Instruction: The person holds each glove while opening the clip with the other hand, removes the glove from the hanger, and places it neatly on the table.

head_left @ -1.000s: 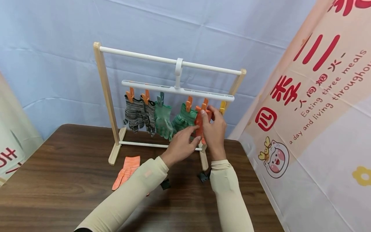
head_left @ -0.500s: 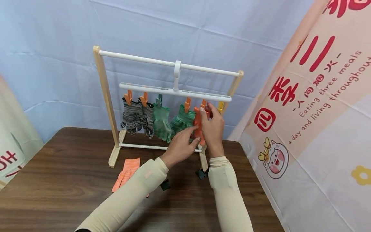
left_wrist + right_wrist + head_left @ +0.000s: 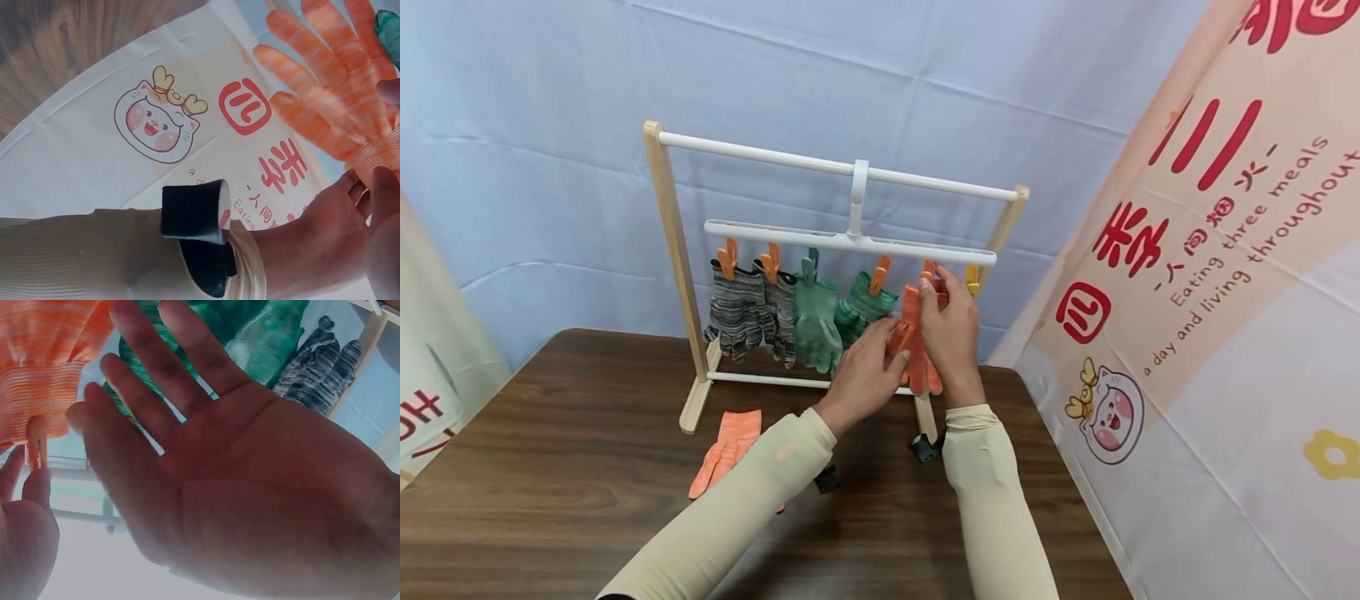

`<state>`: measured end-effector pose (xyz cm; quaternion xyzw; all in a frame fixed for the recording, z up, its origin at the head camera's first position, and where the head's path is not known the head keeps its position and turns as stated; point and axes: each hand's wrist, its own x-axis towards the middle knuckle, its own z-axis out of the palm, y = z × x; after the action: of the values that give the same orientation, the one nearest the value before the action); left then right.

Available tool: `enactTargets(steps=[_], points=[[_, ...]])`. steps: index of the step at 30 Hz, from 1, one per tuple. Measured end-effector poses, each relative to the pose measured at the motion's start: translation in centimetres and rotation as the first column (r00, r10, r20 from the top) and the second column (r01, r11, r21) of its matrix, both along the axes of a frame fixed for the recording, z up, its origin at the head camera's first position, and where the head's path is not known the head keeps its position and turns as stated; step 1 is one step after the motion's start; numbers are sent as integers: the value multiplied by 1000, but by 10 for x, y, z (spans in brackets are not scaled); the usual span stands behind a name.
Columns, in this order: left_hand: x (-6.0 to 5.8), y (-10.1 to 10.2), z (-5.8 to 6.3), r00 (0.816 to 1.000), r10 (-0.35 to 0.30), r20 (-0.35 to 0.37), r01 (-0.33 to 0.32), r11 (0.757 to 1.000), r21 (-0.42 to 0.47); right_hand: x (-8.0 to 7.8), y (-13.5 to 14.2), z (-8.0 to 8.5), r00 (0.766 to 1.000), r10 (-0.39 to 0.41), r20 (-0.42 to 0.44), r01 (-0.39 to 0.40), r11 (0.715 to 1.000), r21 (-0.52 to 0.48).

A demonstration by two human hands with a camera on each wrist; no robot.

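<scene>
hanging, streaky orange glove (image 3: 334,81), ribbed cuff (image 3: 44,390), right grip (image 3: 951,329) pinching clip (image 3: 37,437), left grip (image 3: 867,371) spread

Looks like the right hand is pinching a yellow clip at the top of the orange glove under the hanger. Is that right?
Not quite: the clip is orange, not yellow, as the right wrist view shows. The rest holds: the right hand pinches it at the top of the orange glove under the hanger.

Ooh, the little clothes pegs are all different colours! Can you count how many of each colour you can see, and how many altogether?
Orange pegs: 4
Grey-green peg: 1
Yellow peg: 1
Total: 6
</scene>
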<state>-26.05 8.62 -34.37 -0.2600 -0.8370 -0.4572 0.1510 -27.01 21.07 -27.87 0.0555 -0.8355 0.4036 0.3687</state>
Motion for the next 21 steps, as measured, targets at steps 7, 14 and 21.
enactTargets(steps=[7, 14, 21], points=[[-7, 5, 3, 999, 23, 37, -25, 999, 37, 4, 5, 6, 998, 33, 51, -32, 999, -12], [-18, 9, 6, 992, 26, 120, -40, 991, 124, 6, 5, 9, 993, 46, 110, -41, 998, -46], [-26, 8, 14, 979, -53, 197, 5, 972, 236, 6, 5, 11, 988, 106, 111, -93, 989, -112]])
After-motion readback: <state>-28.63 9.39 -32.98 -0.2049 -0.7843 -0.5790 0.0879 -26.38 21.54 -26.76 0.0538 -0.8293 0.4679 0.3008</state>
